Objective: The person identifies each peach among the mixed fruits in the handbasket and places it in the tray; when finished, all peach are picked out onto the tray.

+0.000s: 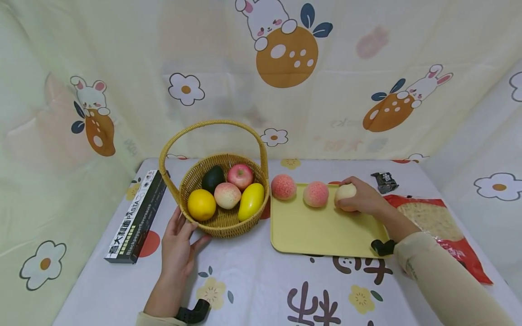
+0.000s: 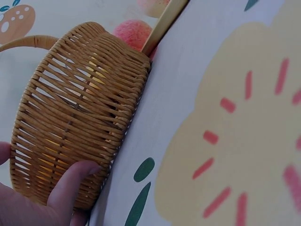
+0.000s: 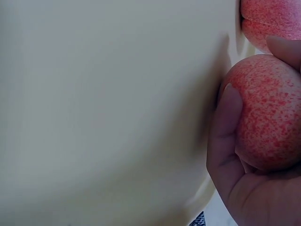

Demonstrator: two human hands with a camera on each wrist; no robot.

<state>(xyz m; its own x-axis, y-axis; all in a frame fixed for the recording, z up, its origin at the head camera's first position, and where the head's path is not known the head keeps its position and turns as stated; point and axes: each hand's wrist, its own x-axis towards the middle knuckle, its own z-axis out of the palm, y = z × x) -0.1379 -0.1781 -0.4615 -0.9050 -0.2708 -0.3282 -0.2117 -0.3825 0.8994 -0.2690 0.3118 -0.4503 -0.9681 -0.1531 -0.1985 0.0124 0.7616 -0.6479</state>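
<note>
My left hand (image 1: 177, 249) touches the lower left side of a wicker basket (image 1: 228, 232); its thumb lies along the weave in the left wrist view. Inside the basket are an orange (image 1: 201, 205), an avocado (image 1: 212, 179), an apple (image 1: 240, 176), a pale peach (image 1: 227, 195) and a yellow mango (image 1: 251, 202). At the upper right of a yellow tray (image 1: 326, 235), my right hand (image 1: 364, 199) grips a peach (image 3: 273, 113), red-speckled in the right wrist view. Two pink peaches stand to its left: one (image 1: 316, 194) on the tray, another (image 1: 283, 187) at its upper left corner.
A black and white pasta box (image 1: 136, 217) lies left of the basket. Right of the tray are a red food packet (image 1: 440, 226) and a small black wrapped packet (image 1: 384, 182). A patterned cloth curtain (image 1: 228, 54) rises behind the table.
</note>
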